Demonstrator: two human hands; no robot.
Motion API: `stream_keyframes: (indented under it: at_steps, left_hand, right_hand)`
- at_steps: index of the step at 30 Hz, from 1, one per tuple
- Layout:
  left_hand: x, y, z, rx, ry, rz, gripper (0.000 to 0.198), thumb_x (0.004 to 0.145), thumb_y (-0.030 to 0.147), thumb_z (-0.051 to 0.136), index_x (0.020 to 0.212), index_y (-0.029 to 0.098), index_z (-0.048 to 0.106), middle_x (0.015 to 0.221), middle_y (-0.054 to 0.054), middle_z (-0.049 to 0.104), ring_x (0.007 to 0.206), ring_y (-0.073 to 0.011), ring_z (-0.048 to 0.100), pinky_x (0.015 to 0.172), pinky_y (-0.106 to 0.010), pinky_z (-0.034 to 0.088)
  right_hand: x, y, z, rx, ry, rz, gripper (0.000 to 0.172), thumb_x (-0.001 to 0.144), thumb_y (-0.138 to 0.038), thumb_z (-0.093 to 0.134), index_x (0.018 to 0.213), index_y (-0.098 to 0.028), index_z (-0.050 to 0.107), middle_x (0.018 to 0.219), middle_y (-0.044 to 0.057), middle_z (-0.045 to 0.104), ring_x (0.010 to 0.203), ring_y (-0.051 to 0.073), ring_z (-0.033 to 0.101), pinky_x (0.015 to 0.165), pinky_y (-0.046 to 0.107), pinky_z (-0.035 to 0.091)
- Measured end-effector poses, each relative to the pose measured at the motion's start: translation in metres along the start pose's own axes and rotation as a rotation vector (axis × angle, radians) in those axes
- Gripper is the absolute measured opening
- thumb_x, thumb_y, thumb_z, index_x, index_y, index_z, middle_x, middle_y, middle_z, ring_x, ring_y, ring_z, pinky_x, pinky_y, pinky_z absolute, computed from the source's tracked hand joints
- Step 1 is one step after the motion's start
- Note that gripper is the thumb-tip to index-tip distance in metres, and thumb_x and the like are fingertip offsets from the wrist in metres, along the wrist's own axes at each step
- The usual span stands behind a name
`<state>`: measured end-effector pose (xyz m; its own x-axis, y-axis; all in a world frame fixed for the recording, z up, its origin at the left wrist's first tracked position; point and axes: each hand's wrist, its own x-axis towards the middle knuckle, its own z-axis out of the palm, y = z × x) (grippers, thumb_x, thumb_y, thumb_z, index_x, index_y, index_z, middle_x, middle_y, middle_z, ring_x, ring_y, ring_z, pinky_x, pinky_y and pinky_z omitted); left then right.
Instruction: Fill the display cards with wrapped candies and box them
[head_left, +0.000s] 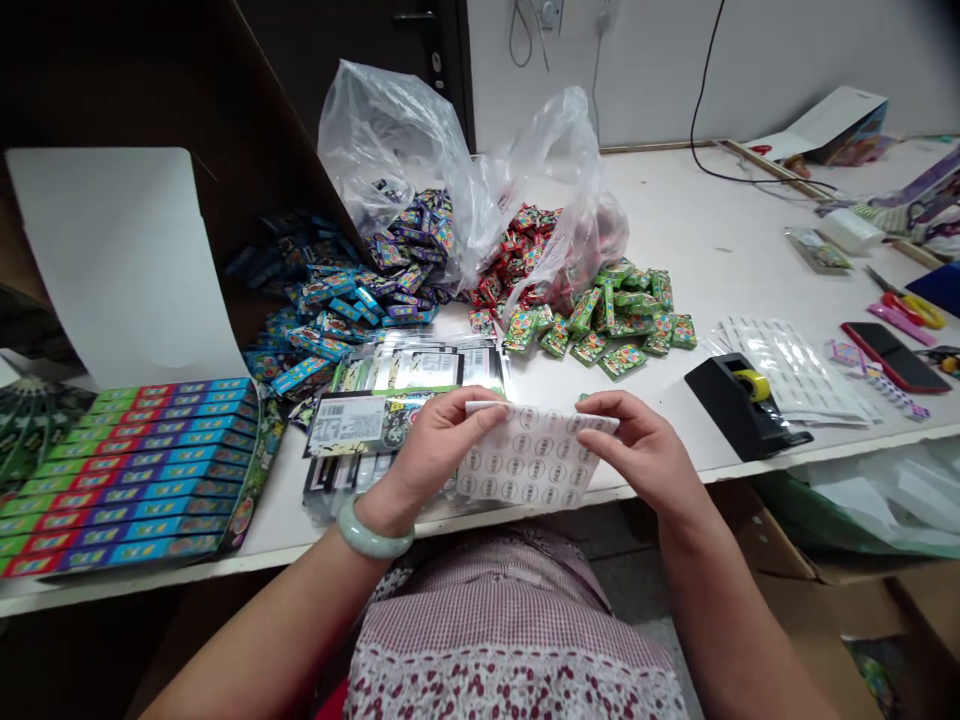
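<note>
Between my hands is a sheet of round clear stickers (529, 455), its top edge folded over. My left hand (442, 440), with a pale green bangle at the wrist, pinches the sheet's upper left corner. At the upper right corner, the thumb and fingers of my right hand (637, 440) grip it. Beneath and left of the sheet lies a stack of printed packets in clear plastic (367, 425), partly covered by my left hand. Small green boxes (622, 320) lie loose just beyond my hands.
A display box (135, 470) filled with rows of coloured small boxes stands at left. Blue boxes (322, 310) and two plastic bags (405, 130) holding purple and red boxes lie behind. At right are a black tape dispenser (739, 405), more sticker sheets (787, 365), a phone (892, 355) and scissors (911, 305).
</note>
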<state>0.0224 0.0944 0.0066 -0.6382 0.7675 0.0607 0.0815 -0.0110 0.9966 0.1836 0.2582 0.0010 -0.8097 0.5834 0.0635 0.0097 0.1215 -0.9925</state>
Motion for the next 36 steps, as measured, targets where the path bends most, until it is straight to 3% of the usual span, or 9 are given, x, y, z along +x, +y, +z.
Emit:
stream_keyframes:
  at_steps: [6, 10, 15, 21, 26, 32, 36]
  left_hand:
    - [0.001, 0.007, 0.0, 0.017, -0.105, 0.095, 0.009, 0.078, 0.021, 0.07, 0.086, 0.022, 0.072, 0.087, -0.002, 0.066, 0.082, -0.0136, 0.059, 0.069, -0.024, 0.047]
    - [0.002, 0.005, 0.0, 0.062, -0.069, 0.119, 0.002, 0.078, 0.022, 0.069, 0.079, 0.02, 0.071, 0.079, -0.001, 0.064, 0.075, -0.0124, 0.057, 0.068, -0.024, 0.045]
    - [0.001, 0.003, -0.002, 0.1, -0.024, 0.001, 0.016, 0.079, 0.029, 0.068, 0.068, 0.019, 0.068, 0.065, 0.001, 0.059, 0.06, -0.011, 0.05, 0.056, -0.024, 0.04]
    - [0.001, 0.005, 0.0, 0.003, -0.102, -0.023, 0.01, 0.071, 0.026, 0.074, 0.075, 0.019, 0.068, 0.075, 0.0, 0.063, 0.066, -0.0121, 0.055, 0.06, -0.024, 0.045]
    - [0.003, 0.004, 0.002, 0.025, -0.078, 0.084, 0.004, 0.075, 0.022, 0.07, 0.073, 0.018, 0.068, 0.077, -0.002, 0.063, 0.074, -0.0134, 0.057, 0.069, -0.025, 0.047]
    - [0.002, 0.002, 0.001, 0.0, -0.056, -0.092, 0.008, 0.072, 0.024, 0.073, 0.075, 0.018, 0.067, 0.071, 0.001, 0.063, 0.061, -0.0098, 0.054, 0.058, -0.022, 0.044]
    - [0.001, 0.002, 0.001, 0.015, -0.092, -0.096, 0.01, 0.074, 0.027, 0.072, 0.08, 0.019, 0.069, 0.077, -0.001, 0.066, 0.067, -0.0121, 0.058, 0.063, -0.024, 0.046]
  right_hand:
    - [0.002, -0.009, 0.001, -0.178, -0.044, -0.033, 0.015, 0.078, -0.029, 0.071, 0.073, -0.019, 0.061, 0.07, -0.001, 0.061, 0.065, 0.013, 0.056, 0.062, 0.025, 0.045]
    - [0.001, -0.012, 0.004, -0.236, -0.042, -0.075, 0.015, 0.078, -0.029, 0.07, 0.072, -0.018, 0.062, 0.07, 0.0, 0.062, 0.065, 0.013, 0.056, 0.062, 0.026, 0.044]
    - [0.0, -0.014, 0.004, -0.241, -0.067, -0.059, 0.023, 0.08, -0.034, 0.068, 0.066, -0.018, 0.061, 0.065, 0.0, 0.062, 0.06, 0.013, 0.055, 0.057, 0.025, 0.043]
    - [0.002, -0.014, 0.003, -0.19, -0.052, -0.028, 0.019, 0.077, -0.033, 0.071, 0.07, -0.018, 0.062, 0.066, 0.0, 0.062, 0.058, 0.012, 0.053, 0.053, 0.024, 0.043]
    - [0.004, -0.018, 0.007, -0.285, -0.044, -0.115, 0.013, 0.078, -0.026, 0.069, 0.07, -0.019, 0.061, 0.067, 0.0, 0.062, 0.063, 0.012, 0.055, 0.061, 0.025, 0.045]
    - [0.007, -0.016, 0.0, -0.35, -0.147, -0.075, 0.021, 0.083, -0.034, 0.065, 0.069, -0.018, 0.063, 0.066, 0.001, 0.063, 0.061, 0.013, 0.056, 0.054, 0.023, 0.043]
    - [0.01, -0.019, -0.004, -0.401, -0.235, -0.073, 0.015, 0.081, -0.034, 0.067, 0.08, -0.019, 0.067, 0.077, 0.003, 0.069, 0.071, 0.015, 0.061, 0.062, 0.025, 0.048]
